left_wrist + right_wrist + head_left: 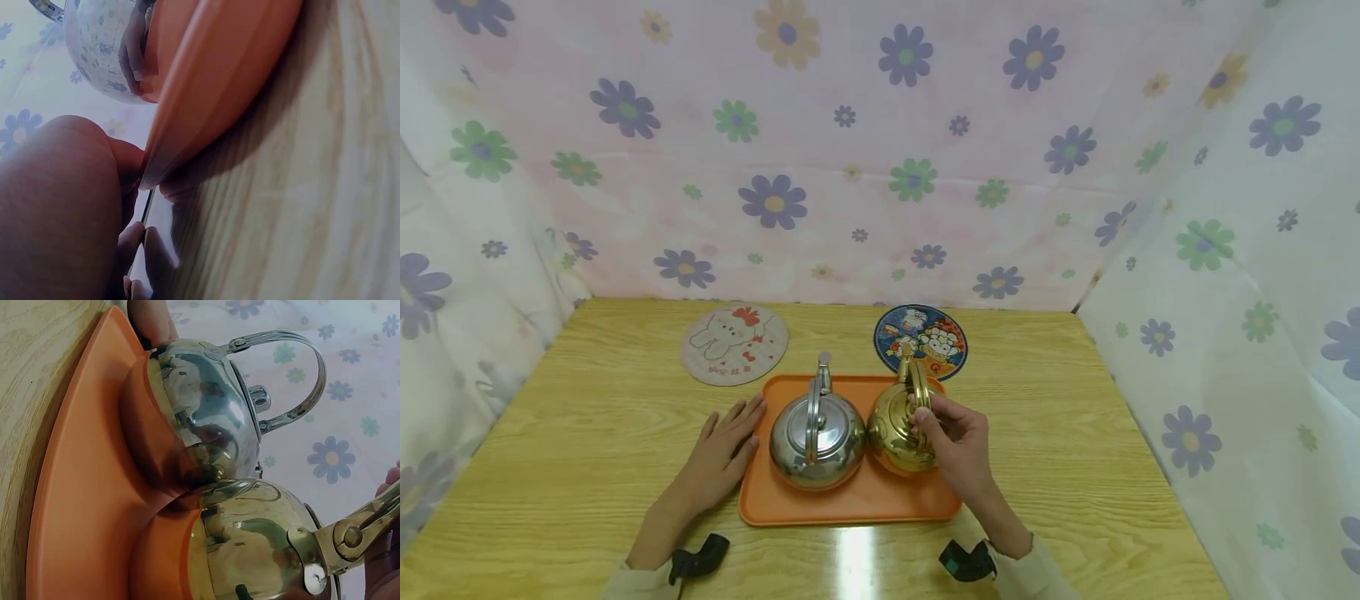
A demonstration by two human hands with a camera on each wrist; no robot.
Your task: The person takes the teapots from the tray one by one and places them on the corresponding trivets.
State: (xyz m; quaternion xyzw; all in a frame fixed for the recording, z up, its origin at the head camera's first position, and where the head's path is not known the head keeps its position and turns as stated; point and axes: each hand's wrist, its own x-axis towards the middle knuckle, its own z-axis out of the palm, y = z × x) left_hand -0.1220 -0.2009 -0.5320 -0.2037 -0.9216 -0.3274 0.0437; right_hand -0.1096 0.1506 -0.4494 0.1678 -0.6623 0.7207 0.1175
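Observation:
An orange tray [850,508] lies on the table with two kettles side by side on it. The silver kettle [842,458] is on the left, its handle upright and spout pointing away. Touching it on the right is the gold kettle [891,442], whose handle [375,519] my right hand [962,446] grips between thumb and fingers. My left hand [718,457] lies palm down at the tray's left side, fingers extended. Its thumb and fingertips are at the tray's edge, and the left wrist view shows the hand [62,200] against the tray rim [178,81].
Beyond the tray lie two round mats: a pale one [733,343] with a rabbit drawing at left, and a dark blue cartoon one [955,321] at right, partly behind the gold kettle. Flowered cloth [850,250] hangs around the wooden table [1060,467] at the back and sides.

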